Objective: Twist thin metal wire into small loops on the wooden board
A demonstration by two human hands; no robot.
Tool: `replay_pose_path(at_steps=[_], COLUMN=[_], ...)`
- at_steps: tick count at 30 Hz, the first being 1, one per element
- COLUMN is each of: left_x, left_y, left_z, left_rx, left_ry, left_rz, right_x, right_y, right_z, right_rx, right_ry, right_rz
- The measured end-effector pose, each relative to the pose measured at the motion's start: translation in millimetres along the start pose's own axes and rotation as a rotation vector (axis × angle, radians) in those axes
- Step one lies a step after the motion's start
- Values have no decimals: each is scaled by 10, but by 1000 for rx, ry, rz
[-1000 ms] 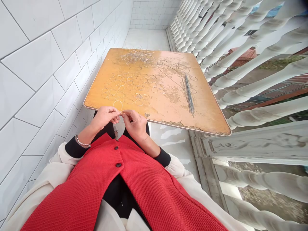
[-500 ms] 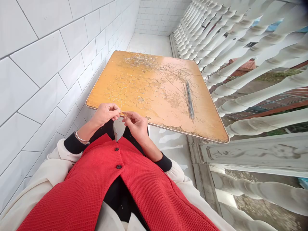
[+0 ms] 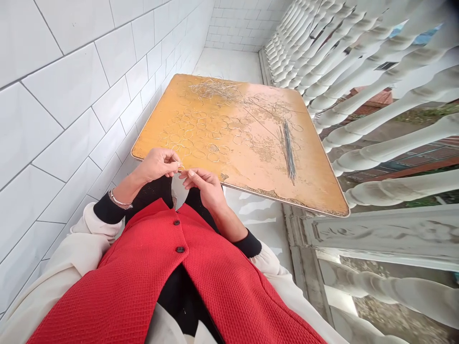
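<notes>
At the table's near edge, my left hand (image 3: 159,165) is closed in a pinch on a thin wire ring (image 3: 182,167), most of which its fingers hide. Just to the right, my right hand (image 3: 205,185) has thumb and forefinger pinched together by the same bit of wire; the fingertips of the two hands nearly meet. Many thin wire rings (image 3: 186,130) lie spread over the left half of the table, beyond my hands. A bundle of straight grey wires (image 3: 288,152) rests on the right side.
The worn wooden table (image 3: 251,165) has a chipped near edge. A tangled heap of wire (image 3: 215,89) lies at its far side, with loose wires trailing to the right. A white tiled wall (image 3: 71,91) runs along the left, and a white balustrade (image 3: 390,160) along the right.
Both hands stay close together at the table edge. The ring that stood up above my left fingers is now mostly hidden. The view has shifted slightly.
</notes>
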State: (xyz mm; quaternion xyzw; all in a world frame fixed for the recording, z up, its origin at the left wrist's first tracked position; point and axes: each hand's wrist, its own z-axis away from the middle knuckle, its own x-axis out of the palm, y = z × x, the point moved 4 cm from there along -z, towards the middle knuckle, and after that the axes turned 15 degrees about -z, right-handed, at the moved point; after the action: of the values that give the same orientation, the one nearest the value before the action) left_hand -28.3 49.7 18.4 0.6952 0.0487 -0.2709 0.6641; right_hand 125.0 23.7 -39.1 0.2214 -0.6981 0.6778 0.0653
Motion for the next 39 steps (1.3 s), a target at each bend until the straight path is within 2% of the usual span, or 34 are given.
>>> replay_pose_path(at_steps=[3,9,14,20,26,31,36,39], left_x=[38,82,44,-54,-52,-15,12,3], left_y=[11,-45,-46,31,-12,-29,-46,-57], left_z=[3,13,10,-22,-29,-29,-27,-44], left_rx=[21,70,89,67,52,60,44,41], left_ry=[-41,-17,-46,-78,-100,-127,-144,-159], left_rz=[-11,-19,-39,6,19,33,24,-6], right_x=[25,45,35,38,68,104,86,73], right_y=[-23,-6,36,64,51,68,74,62], right_z=[-17,-40,-34,10,41,41,49,63], right_rx=[18,59,38,63,102,149,63,97], right_ry=[22,27,58,-10,-81,-44,23,8], right_rz=[-34,-71,-76,-149,-154,-222,-143,-118])
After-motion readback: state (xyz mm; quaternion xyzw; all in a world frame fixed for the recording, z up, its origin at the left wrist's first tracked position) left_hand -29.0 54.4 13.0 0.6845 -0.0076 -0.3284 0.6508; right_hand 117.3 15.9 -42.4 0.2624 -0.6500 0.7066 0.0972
